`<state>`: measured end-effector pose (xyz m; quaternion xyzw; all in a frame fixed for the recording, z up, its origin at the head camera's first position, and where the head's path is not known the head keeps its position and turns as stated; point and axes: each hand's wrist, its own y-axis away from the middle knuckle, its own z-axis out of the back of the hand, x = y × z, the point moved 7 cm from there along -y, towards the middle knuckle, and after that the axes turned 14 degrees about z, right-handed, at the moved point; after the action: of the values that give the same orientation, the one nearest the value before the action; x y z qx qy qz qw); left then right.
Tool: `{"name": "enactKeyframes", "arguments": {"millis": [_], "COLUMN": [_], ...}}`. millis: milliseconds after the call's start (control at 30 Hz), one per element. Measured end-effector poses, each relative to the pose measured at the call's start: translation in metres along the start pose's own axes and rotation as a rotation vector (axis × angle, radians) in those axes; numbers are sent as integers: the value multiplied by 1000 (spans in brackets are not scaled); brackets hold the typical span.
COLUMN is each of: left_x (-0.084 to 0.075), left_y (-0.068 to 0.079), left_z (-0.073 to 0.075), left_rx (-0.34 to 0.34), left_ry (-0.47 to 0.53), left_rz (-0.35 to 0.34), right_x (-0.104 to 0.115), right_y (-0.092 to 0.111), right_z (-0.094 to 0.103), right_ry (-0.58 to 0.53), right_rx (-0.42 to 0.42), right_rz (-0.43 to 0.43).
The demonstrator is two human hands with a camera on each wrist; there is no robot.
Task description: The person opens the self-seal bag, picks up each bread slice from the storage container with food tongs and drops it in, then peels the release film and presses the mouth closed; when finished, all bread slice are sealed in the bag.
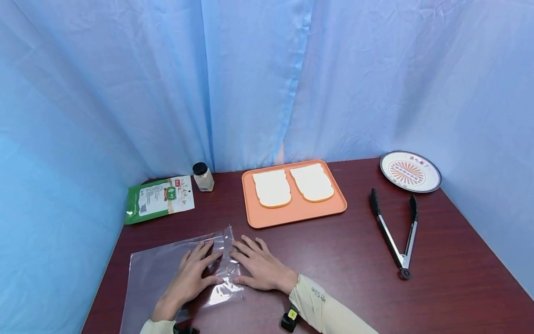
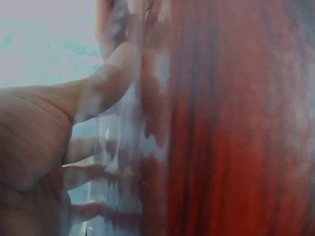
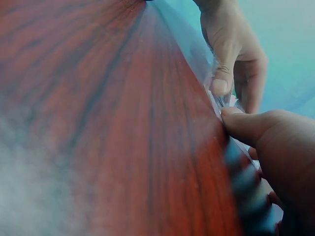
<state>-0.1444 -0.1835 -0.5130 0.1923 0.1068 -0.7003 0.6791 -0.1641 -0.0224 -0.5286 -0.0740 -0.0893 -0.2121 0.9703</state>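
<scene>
1. From the head, we face forward and down across the table (image 1: 333, 269).
2. At each wrist, we look along it, close up.
3. Our wrist views share the left hand (image 1: 192, 276).

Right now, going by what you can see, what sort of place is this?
Probably a curtained workspace set up for food preparation: blue curtains hang behind and beside the wood-grain table, where two white bread slices lie on an orange tray, left of kitchen tongs.

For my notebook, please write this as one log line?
left hand: touching clear plastic | right hand: touching its right edge | two bread slices: on orange tray | tongs: on table
</scene>
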Motion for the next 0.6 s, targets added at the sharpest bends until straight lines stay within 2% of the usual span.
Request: {"name": "enactKeyframes", "arguments": {"millis": [133,267,500,600], "left_x": [-1,-5,-12,-15], "left_y": [0,2,8,10], "left_z": [2,6,20,25], "left_rx": [-46,-130,-354,-429], "left_ry": [4,5,72,106], "left_rz": [-11,-53,-203,-270], "right_x": [0,0,0,0], "right_y": [0,0,0,1], "right_z": [-1,-1,2,2], "right_ry": [18,18,24,22], "right_rx": [-1,-2,2,-4], "right_rz": [6,9,10,15]}}
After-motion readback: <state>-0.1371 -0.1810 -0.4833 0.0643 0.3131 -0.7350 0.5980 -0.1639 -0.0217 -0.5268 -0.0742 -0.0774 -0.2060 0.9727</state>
